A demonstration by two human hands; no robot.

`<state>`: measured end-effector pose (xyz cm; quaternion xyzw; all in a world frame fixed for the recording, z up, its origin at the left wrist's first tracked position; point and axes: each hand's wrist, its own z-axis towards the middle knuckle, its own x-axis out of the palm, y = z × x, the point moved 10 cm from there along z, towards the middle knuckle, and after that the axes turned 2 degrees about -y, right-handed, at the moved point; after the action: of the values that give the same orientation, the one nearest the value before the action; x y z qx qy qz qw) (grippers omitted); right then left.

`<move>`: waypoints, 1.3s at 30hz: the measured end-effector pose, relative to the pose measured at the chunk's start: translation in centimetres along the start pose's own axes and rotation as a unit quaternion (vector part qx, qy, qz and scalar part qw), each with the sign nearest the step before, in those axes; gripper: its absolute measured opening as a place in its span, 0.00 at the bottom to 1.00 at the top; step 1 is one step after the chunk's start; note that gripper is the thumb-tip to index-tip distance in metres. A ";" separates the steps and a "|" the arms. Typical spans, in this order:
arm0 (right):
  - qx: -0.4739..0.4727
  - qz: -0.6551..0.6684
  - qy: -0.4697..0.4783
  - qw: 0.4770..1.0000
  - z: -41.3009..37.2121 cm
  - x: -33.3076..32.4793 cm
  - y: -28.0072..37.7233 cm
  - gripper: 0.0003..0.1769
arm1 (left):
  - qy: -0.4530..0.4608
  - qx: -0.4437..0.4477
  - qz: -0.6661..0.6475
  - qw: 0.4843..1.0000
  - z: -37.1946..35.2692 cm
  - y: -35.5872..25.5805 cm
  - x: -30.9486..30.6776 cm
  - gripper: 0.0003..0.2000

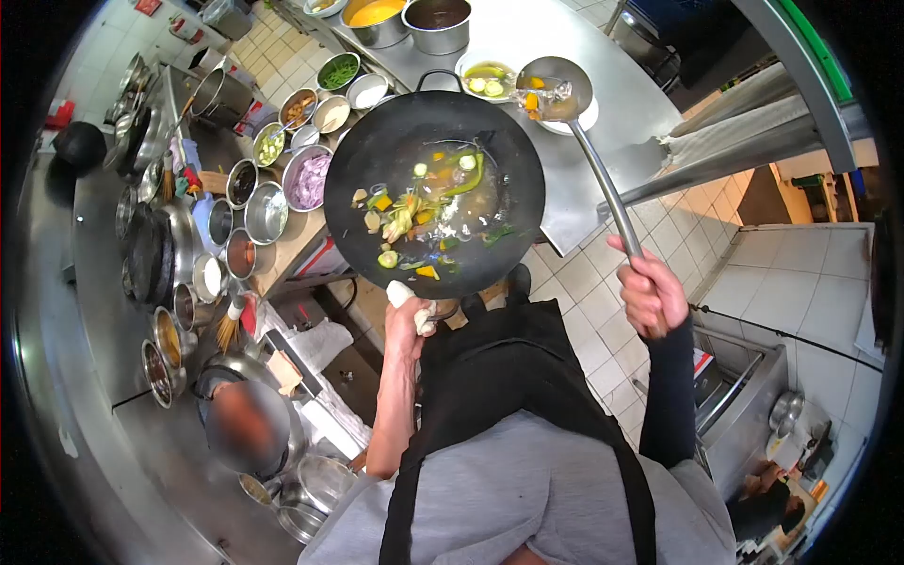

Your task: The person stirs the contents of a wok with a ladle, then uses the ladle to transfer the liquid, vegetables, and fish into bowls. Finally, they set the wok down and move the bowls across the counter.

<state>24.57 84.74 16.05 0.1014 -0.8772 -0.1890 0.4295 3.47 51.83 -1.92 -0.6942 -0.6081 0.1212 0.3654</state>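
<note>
My left hand (407, 318) is closed round a white cloth (399, 294) at the near handle of a large black wok (358, 160). In the wok lie vegetable pieces and broth (400, 218), yellow, orange and green. My right hand (652, 292) grips the long handle of a metal ladle (603, 179). The ladle's bowl, with food pieces and liquid in it, is over a white plate (586, 117) on the steel counter, beyond the wok's right edge. Beside it is another plate with pale green slices in liquid (488, 80).
Two metal pots (441, 28) stand on the far counter (527, 38). Left of the wok are several bowls of ingredients, one with chopped purple onion (309, 179). Pans and brushes line the left counter. A person (767, 504) is at the lower right.
</note>
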 end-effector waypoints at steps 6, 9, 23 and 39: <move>-0.029 -0.032 -0.061 0.997 6.6 -3.4 1.1 0.21 | -0.018 0.001 -0.007 1.000 -0.9 -1.1 1.1 0.08; -0.060 -0.137 -0.129 0.980 8.1 -4.7 1.0 0.20 | -0.019 -0.005 -0.001 1.000 -0.7 -0.9 0.7 0.08; -0.369 -0.667 -0.333 0.555 6.6 -7.2 0.2 0.34 | -0.022 0.008 0.016 1.000 -0.6 -1.4 0.5 0.11; -0.237 -0.840 -0.093 0.479 -1.3 0.7 4.0 0.35 | -0.008 -0.004 0.070 0.998 -0.3 -1.4 -0.1 0.10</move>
<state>25.09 87.78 18.97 0.6660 -0.3299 -0.6689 -0.0102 2.55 51.63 -0.86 -0.7355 -0.5613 0.1496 0.3487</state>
